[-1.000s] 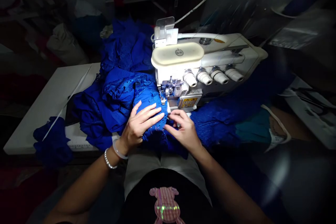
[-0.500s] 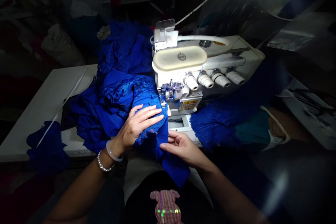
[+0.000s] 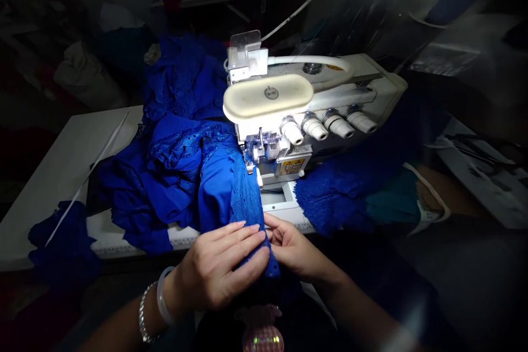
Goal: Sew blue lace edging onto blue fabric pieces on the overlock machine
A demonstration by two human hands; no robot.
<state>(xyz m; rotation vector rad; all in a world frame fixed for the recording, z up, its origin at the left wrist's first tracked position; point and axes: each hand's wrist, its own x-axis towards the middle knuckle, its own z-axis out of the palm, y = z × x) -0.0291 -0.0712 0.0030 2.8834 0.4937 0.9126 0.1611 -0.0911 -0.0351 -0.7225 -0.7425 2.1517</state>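
Note:
Blue lace-edged fabric (image 3: pixel 249 203) runs from under the presser foot of a white sewing machine (image 3: pixel 270 99) toward my body. At the near end of the lace, my left hand (image 3: pixel 226 261) lies across it, fingers together on top and thumb along the near side, gripping it. My right hand (image 3: pixel 295 250) pinches the fabric's right edge from the side, its fingertips partly hidden behind the cloth. The rest of the blue garment is bunched left of the needle area. A bracelet and a pale bangle circle my left wrist.
A white table (image 3: pixel 53 176) with a measuring scale at its front edge carries the machine. A white strip (image 3: pixel 88 176) and a blue scrap (image 3: pixel 61 236) lie at left. More blue lace fabric (image 3: pixel 330 192) lies right of the machine, beside scissors (image 3: pixel 487 148).
My left hand has moved from near the presser foot back toward my body, down the lace. The lace strip now lies straighter between the foot and my hands. My right hand stays at the edge.

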